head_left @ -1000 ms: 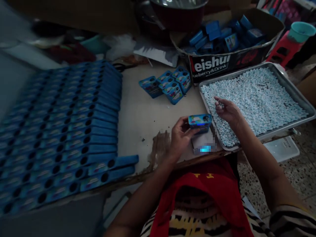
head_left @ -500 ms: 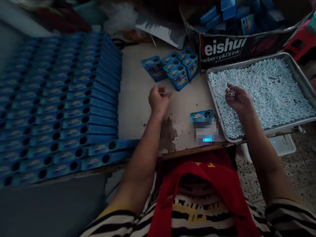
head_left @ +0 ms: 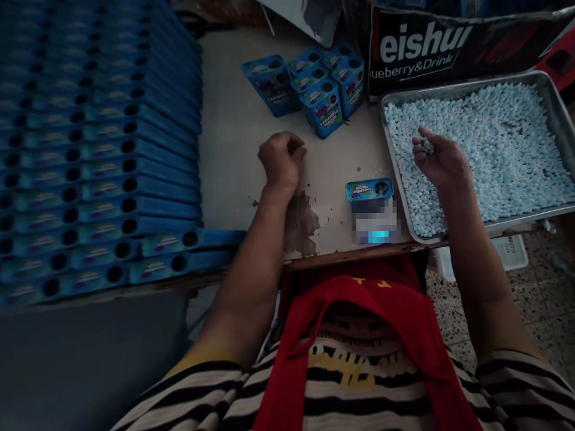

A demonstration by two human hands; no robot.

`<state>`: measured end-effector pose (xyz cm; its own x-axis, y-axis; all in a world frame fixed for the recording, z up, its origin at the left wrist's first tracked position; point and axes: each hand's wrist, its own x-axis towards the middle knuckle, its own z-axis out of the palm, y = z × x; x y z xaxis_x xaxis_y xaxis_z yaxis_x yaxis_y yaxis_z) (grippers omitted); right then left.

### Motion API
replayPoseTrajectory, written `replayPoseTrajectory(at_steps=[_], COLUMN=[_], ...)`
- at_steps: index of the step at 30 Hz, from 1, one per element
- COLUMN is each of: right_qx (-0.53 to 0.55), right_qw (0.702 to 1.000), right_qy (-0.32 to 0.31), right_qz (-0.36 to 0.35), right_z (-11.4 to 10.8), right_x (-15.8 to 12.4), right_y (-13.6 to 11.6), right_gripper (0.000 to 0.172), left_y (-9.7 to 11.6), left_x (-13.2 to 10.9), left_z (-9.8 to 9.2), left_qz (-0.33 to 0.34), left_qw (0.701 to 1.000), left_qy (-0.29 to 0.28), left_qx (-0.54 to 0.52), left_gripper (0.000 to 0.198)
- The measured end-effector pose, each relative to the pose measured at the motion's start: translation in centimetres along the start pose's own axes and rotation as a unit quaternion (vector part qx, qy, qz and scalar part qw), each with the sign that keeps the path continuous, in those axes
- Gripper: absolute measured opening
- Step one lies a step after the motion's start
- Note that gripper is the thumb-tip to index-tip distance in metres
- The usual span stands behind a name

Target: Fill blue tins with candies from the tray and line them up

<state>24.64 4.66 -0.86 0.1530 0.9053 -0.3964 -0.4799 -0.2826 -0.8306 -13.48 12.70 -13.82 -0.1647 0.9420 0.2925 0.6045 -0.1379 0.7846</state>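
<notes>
My right hand (head_left: 442, 160) is over the metal tray (head_left: 399, 200), palm turned up. Its fingers are curled around a few small pale candies (head_left: 427, 145). Beneath it spreads a thick layer of white and light-blue candies (head_left: 507, 143). On the worktop my left hand (head_left: 283, 158) rests with fingers curled in; whether anything is inside is hidden. Just beyond it stand several blue candy packs (head_left: 324, 114), labelled "Caramelo Macizo". Nearer the front edge, between my hands, lies one more blue pack (head_left: 368, 189), its lower part blurred out.
Rows of stacked blue packs (head_left: 103, 155) fill the left side of the table. A black printed cardboard box (head_left: 422, 54) stands behind the tray. Along the front runs the worn wooden table edge (head_left: 332, 258). A white plastic container (head_left: 507, 252) sits below, at right.
The view has tilted down and shifted. My left hand has settled lower, its fingers more curled. My right hand stays over the tray, turned up further, so the candies in it show more.
</notes>
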Motion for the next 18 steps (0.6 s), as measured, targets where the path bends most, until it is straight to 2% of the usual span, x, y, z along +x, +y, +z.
replayPoseTrajectory(at_steps=[2,4,7,11,13,15,18], right_qx=[-0.040,-0.053,-0.039,0.011,0.036,0.061,0.088], right_qw=[0.999,0.997,0.997,1.000,0.999,0.998,0.995], right_qy=[-0.006,-0.009,-0.017,-0.025,-0.020,0.000,0.041], right_qz=[-0.036,-0.056,-0.059,0.000,0.024,0.024,-0.008], right_z=[-0.3,-0.6,-0.9,-0.9,-0.9,-1.1,-1.7], right_x=[0.3,0.5,0.6,0.4,0.4,0.5,0.9], right_y=[0.5,0.7,0.6,0.0,-0.2,-0.4,-0.7], right_gripper=[0.009,0.012,0.021,0.026,0.026,0.026,0.027], left_y=[0.3,1.3,4.7,12.5,16.8,20.7,25.2], left_x=[0.0,0.0,-0.1,-0.8,-1.1,-1.2,-0.9], left_z=[-0.5,-1.2,-2.7,-4.3,-4.3,-3.6,-1.4], left_qz=[-0.010,-0.011,0.012,0.101,0.151,0.186,0.212], left_qw=[1.000,1.000,0.999,0.992,0.984,0.976,0.970], left_qy=[-0.006,-0.011,-0.020,-0.050,-0.056,-0.064,-0.080], left_qx=[-0.004,-0.013,-0.031,-0.057,-0.082,-0.098,-0.089], left_gripper=[0.020,0.020,0.020,0.026,0.020,0.015,0.025])
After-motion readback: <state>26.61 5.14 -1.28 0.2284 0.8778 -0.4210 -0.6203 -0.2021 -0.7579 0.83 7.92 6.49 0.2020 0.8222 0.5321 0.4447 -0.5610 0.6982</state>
